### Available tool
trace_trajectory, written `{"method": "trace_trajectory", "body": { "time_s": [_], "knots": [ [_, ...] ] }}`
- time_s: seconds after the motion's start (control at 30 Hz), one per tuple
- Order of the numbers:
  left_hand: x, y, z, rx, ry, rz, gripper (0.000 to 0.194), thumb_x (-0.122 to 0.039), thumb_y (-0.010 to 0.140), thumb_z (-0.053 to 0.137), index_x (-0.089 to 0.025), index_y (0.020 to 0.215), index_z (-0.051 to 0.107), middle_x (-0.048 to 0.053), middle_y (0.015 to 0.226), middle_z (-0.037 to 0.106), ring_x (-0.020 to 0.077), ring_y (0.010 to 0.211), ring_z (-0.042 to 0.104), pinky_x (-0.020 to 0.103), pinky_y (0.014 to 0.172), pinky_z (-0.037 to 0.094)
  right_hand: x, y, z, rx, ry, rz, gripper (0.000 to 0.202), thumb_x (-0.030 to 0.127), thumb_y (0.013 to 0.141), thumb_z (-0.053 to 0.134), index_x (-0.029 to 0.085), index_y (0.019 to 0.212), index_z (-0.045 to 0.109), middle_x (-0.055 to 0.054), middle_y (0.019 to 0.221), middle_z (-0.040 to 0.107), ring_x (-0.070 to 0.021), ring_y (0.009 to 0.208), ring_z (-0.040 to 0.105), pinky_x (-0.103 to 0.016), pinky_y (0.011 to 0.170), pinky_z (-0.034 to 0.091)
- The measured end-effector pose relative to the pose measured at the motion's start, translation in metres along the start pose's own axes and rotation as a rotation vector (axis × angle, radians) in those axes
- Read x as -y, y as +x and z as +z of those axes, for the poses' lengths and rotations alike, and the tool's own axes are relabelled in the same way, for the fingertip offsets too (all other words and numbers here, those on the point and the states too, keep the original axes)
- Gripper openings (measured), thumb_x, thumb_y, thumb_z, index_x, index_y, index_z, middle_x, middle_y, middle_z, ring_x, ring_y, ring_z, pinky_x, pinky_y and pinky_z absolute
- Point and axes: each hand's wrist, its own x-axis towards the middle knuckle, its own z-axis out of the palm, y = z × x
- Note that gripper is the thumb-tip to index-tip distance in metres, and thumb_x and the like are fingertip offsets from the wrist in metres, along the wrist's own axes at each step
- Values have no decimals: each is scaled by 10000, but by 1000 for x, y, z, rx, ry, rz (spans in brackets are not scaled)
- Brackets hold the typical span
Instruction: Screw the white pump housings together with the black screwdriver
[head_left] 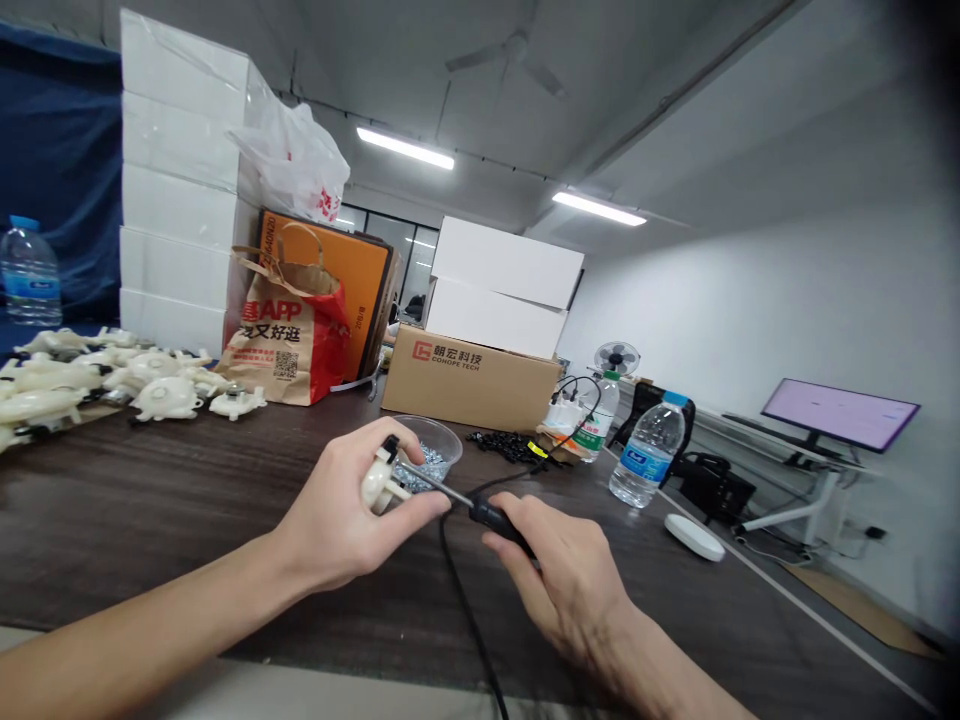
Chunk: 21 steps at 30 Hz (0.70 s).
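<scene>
Saw the cream part (376,485) only partly, covered by the left hand (341,500). Could not make out the tip of the screwdriver (491,516), nor the handle end inside the right hand (570,560). Lost some of the bowl (450,450) behind the left hand, some of the pale heap (56,378) past the left edge.

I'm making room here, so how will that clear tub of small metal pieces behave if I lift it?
The tub is probably heavy for its size, given the heap of metal pieces inside. Its see-through wall looks thin, so it may flex if squeezed. The pieces lie loose under an open top, so they could shift or spill if tipped.
</scene>
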Motion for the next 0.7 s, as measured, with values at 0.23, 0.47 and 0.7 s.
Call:
{"method": "trace_trajectory", "body": {
  "time_s": [0.23,0.47,0.7],
  "knots": [
    [7,3,-2,37,158,78,211,-144,737,717,-210,850,551,26,948,656,202,885,629,330,819,480,4,-1,3,144,608,439,340,490,989,536,197,912,691,-18,699,633,-155,593,530,-275,580,401],
    [8,4,-1,7,196,36,237,-142,730,683,-219,930,582,12,924,667,197,827,636,322,767,485,1,11,4,186,739,473,323,472,982,554,182,925,683,9,650,555,-140,561,489,-255,550,390],
    [1,1,5,38,188,90,203,-119,739,647,-221,856,516,16,933,650,189,820,618,315,757,478,0,-5,0,-15,72,20,192,239,997,537,183,1105,686,-53,730,667,-194,625,606,-306,588,391]
  ]
}}
